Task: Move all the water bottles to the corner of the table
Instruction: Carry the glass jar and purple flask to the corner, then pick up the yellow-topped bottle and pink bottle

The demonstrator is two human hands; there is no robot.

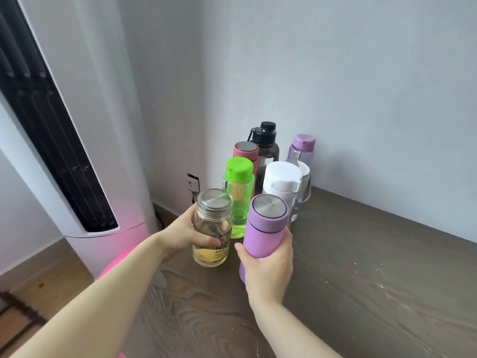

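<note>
A: What do the hands hold?

B: The left hand wraps a clear glass jar bottle with a steel lid; the right hand grips a matte lilac flask with a steel-topped cap.

A: Where?

B: Upright, near the far-left corner of the dark wood-grain surface, just beside a translucent green plastic bottle and four other bottles clustered behind.
</note>
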